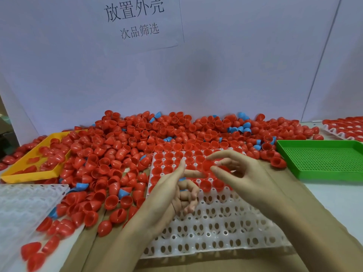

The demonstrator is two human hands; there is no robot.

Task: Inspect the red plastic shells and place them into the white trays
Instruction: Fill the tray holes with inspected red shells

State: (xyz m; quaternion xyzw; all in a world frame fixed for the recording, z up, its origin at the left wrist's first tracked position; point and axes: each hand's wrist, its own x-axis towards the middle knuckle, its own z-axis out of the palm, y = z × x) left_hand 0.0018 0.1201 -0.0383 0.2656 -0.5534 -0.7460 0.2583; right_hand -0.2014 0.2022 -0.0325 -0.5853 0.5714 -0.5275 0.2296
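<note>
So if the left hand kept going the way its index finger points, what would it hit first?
Probably the red shells already seated in the far rows of the white tray. The left hand points up and away over them; its height above the tray is unclear.

both hands up front, close together

left hand (172, 195): index out, other fingers curled, holding nothing visible. right hand (241, 173): fingers spread loose, thumb forward. forearms bare.
</note>
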